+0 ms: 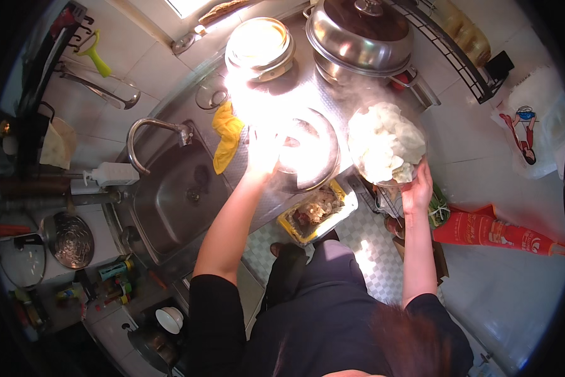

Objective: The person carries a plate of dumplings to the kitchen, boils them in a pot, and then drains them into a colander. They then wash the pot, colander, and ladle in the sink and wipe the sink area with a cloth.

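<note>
My right hand (418,188) grips the lower right side of a clear bowl (385,183). Soft, pale greenish-white food (389,139) is heaped above its rim; its exact kind is not plain. To the left, my left hand (263,148) reaches to the near left side of a round metal vessel (330,151) on the counter. Glaring sunlight washes out its fingers and much of the vessel, so whether it holds the rim cannot be made out. Steam hangs around both vessels.
A yellow cloth (226,136) lies between the vessel and the sink (169,212) with its faucet (157,123). Behind stand a large lidded steel pot (357,45) and stacked round containers (259,52). A yellow-rimmed bin (289,230) holding scraps sits below the counter edge.
</note>
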A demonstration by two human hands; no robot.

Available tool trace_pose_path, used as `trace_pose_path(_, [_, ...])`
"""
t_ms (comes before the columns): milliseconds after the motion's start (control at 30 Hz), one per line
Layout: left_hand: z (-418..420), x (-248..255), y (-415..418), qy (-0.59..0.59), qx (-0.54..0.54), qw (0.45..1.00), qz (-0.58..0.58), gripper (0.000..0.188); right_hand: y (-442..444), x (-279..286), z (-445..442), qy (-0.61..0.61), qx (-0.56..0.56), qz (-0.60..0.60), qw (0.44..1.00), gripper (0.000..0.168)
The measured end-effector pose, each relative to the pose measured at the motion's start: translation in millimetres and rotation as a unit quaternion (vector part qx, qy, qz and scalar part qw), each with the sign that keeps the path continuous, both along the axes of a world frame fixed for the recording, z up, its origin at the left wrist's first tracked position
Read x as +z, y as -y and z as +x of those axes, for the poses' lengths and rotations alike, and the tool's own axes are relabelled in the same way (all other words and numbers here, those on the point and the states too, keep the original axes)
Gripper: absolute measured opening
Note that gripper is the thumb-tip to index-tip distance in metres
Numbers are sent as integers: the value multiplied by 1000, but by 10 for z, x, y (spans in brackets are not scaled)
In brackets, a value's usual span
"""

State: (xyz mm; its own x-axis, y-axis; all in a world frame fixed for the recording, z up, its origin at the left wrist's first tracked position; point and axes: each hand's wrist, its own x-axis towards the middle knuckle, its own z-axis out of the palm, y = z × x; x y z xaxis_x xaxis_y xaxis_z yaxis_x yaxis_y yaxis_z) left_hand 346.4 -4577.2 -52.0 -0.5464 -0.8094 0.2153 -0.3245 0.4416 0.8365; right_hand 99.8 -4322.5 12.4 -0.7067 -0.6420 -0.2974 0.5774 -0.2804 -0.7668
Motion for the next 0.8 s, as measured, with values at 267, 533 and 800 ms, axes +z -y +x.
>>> trace_pose_path(267, [495, 390, -155, 359, -3, 902, -237, 37, 227, -916, -297, 67, -44, 6, 997, 39])
trace_pose_path(533, [784, 627, -369, 241, 33, 944, -223, 43, 437, -1319, -247, 67, -48, -3, 997, 43])
trace_pose_path(800, [963, 620, -727, 147, 83, 970, -174, 37, 556, -1426, -171, 49, -64, 26, 996, 41])
